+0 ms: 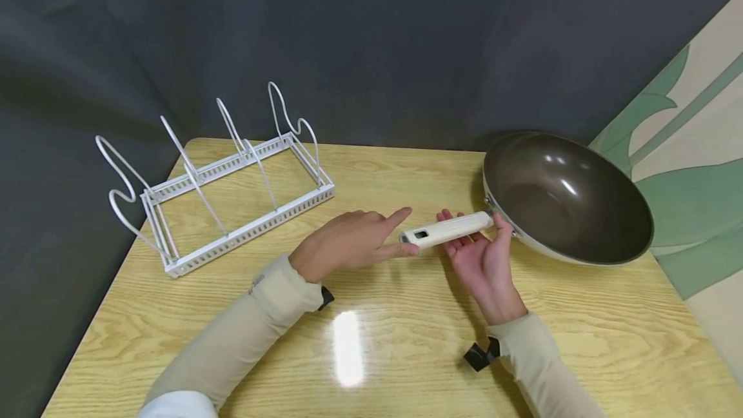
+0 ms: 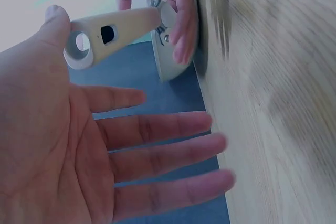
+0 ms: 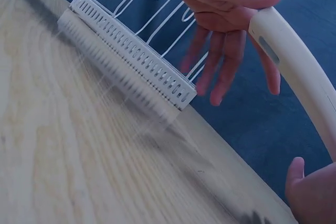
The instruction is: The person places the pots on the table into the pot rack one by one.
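A wok [image 1: 571,199] with a dark brown inside and pale outside sits at the right of the table, its cream handle [image 1: 447,231] pointing left. My left hand [image 1: 356,244] is at the handle's free end, the thumb touching it and the other fingers straight and spread, as the left wrist view shows. Near the wok's rim my right hand [image 1: 482,260] holds the handle, palm up, with the thumb over the neck and the fingers beneath. Part of those fingers is hidden by the handle in the head view.
A white wire rack [image 1: 252,228] with several upright loops stands at the left of the wooden table [image 1: 400,353]. Behind the table hangs a dark cloth [image 1: 377,50]. A wall with green leaf shapes [image 1: 702,211] borders the right side, close to the wok.
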`<state>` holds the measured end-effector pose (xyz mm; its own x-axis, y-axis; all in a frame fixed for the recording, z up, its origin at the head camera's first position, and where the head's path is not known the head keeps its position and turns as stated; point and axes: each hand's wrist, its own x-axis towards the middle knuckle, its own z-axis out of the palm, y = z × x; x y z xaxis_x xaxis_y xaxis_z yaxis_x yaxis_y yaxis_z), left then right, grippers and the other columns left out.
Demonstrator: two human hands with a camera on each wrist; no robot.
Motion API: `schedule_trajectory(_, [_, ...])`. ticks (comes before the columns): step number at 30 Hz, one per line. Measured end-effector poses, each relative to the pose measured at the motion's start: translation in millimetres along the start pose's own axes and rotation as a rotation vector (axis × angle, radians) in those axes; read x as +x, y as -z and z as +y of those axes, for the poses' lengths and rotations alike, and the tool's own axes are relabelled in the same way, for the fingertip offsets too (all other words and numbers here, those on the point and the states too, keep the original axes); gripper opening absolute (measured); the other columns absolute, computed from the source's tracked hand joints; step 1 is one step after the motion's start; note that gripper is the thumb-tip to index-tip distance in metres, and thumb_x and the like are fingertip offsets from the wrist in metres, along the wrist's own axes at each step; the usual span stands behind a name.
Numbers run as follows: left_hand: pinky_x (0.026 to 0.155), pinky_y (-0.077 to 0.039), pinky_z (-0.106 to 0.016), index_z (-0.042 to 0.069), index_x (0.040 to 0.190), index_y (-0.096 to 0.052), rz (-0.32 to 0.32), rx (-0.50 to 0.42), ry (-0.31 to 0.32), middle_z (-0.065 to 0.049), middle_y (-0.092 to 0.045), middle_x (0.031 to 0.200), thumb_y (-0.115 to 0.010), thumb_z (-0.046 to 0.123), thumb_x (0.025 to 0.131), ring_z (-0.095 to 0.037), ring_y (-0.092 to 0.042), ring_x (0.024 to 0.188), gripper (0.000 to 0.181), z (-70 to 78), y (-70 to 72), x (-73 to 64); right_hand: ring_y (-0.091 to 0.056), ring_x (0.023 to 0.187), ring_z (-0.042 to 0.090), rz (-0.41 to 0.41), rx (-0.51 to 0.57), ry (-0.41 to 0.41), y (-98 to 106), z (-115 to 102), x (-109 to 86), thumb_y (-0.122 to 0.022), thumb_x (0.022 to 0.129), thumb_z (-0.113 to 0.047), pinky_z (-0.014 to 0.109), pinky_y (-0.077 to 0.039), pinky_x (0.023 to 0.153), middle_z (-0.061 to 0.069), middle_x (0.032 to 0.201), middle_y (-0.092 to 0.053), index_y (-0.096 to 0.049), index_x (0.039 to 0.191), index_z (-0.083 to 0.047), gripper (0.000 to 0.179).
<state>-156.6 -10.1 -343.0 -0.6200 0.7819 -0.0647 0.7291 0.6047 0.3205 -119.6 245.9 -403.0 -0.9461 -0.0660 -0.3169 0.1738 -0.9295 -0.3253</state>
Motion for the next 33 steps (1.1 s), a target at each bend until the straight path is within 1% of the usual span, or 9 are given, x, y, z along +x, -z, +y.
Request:
schedule_trajectory(4, [0.073, -0.055, -0.035, 0.009, 0.158, -0.038, 0.008, 0.011, -0.005, 0.001, -0.062, 0.083, -0.039, 0.068, 0.102, -0.014, -0.061, 0.073, 0.082, 5.2, 1.3, 2.9, -0.043, 0.141, 0.028, 0.02, 0.081, 0.018, -2, -3, 2.1, -0.055, 0.102, -0.052, 0.038, -0.039, 0.113, 0.017, 0.154, -0.036, -0.012, 0.156, -0.016, 0.078])
schedule_trajectory(9, [0.063, -0.053, -0.033, 0.01, 0.157, -0.039, 0.017, -0.012, -0.001, 0.001, -0.061, 0.077, -0.042, 0.07, 0.1, -0.013, -0.059, 0.063, 0.083, 11.5, 3.7, 8.5, -0.045, 0.14, 0.027, 0.044, 0.163, 0.063, -5, -3, 7.5, -0.056, 0.103, -0.043, 0.037, -0.039, 0.113, 0.015, 0.153, -0.038, -0.015, 0.156, -0.017, 0.073])
schedule_trajectory(12, [0.057, -0.05, -0.031, 0.01, 0.157, -0.041, 0.037, 0.022, -0.006, 0.001, -0.059, 0.074, -0.044, 0.072, 0.097, -0.014, -0.057, 0.061, 0.086, 16.8, 4.5, 12.3, -0.046, 0.139, 0.026, 0.08, 0.159, 0.113, -5, 0, 10.7, -0.056, 0.103, -0.037, 0.035, -0.041, 0.111, 0.015, 0.151, -0.04, -0.018, 0.155, -0.015, 0.068])
schedule_trajectory(16, [0.054, -0.047, -0.03, 0.01, 0.154, -0.044, 0.054, 0.092, -0.042, 0.001, -0.057, 0.074, -0.049, 0.07, 0.097, -0.014, -0.056, 0.06, 0.083, 24.5, 7.6, 16.8, -0.047, 0.139, 0.027, 0.107, 0.166, 0.154, -4, 2, 13.5, -0.055, 0.103, -0.033, 0.036, -0.043, 0.109, 0.015, 0.149, -0.04, -0.019, 0.154, -0.014, 0.065])
schedule_trajectory(20, [0.052, -0.047, -0.03, 0.009, 0.151, -0.047, 0.075, 0.129, -0.072, 0.0, -0.057, 0.072, -0.051, 0.065, 0.1, -0.015, -0.055, 0.058, 0.075, 30.1, 6.8, 23.1, -0.049, 0.135, 0.028, 0.077, 0.219, 0.156, -3, 4, 15.8, -0.055, 0.102, -0.031, 0.038, -0.043, 0.11, 0.015, 0.149, -0.04, -0.023, 0.149, -0.014, 0.059])
schedule_trajectory(24, [0.052, -0.049, -0.032, 0.009, 0.143, -0.056, 0.138, 0.193, -0.105, -0.001, -0.058, 0.073, -0.049, 0.064, 0.102, -0.016, -0.055, 0.058, 0.069, 35.3, 2.5, 28.7, -0.051, 0.132, 0.028, 0.042, 0.265, 0.162, -3, 5, 17.0, -0.054, 0.099, -0.031, 0.037, -0.043, 0.109, 0.015, 0.147, -0.043, -0.032, 0.139, -0.011, 0.05])
schedule_trajectory(26, [0.053, -0.051, -0.033, 0.007, 0.138, -0.059, 0.16, 0.199, -0.121, -0.001, -0.059, 0.075, -0.049, 0.062, 0.102, -0.016, -0.056, 0.059, 0.066, 38.2, 2.7, 30.3, -0.053, 0.131, 0.028, 0.034, 0.282, 0.166, -3, 6, 17.8, -0.054, 0.098, -0.031, 0.036, -0.044, 0.108, 0.014, 0.145, -0.045, -0.036, 0.134, -0.01, 0.046])
schedule_trajectory(29, [0.056, -0.052, -0.034, 0.005, 0.132, -0.061, 0.145, 0.164, -0.119, -0.001, -0.06, 0.077, -0.053, 0.058, 0.103, -0.017, -0.057, 0.062, 0.061, 42.2, 5.5, 31.6, -0.055, 0.128, 0.028, 0.029, 0.297, 0.165, -5, 7, 19.8, -0.055, 0.097, -0.03, 0.035, -0.046, 0.106, 0.015, 0.143, -0.048, -0.039, 0.13, -0.009, 0.043])
schedule_trajectory(33, [0.061, -0.053, -0.033, 0.004, 0.13, -0.06, 0.08, 0.158, -0.074, -0.002, -0.062, 0.084, -0.057, 0.054, 0.102, -0.017, -0.059, 0.069, 0.057, 48.2, 12.8, 31.7, -0.057, 0.124, 0.029, 0.033, 0.308, 0.169, -6, 7, 23.6, -0.057, 0.094, -0.027, 0.036, -0.048, 0.103, 0.016, 0.14, -0.05, -0.039, 0.129, -0.008, 0.044])
